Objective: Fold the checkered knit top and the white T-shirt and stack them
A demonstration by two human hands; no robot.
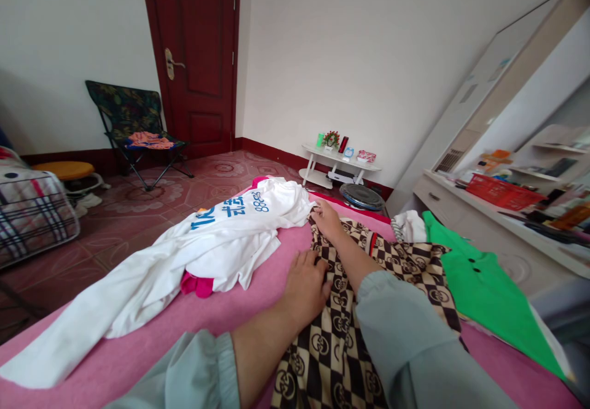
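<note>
A brown and cream checkered garment [401, 261] lies spread on the pink bed cover [239, 301]. My left hand [306, 286] rests flat on its left edge, fingers stretched out. My right hand [326, 217] reaches farther away and lies on the garment's far corner, fingers curled down on the cloth beside a white shirt with blue lettering [216, 237]. A bright pink cloth [198, 285] peeks out from under the white shirt. To the right of the checkered piece lies a green garment [479, 286].
A folding chair [133, 129] stands by the dark red door [198, 58]. A low white table [338, 163] with small items is against the far wall. A dresser [488, 224] with a red basket [502, 192] runs along the right. A plaid bundle [32, 212] sits left.
</note>
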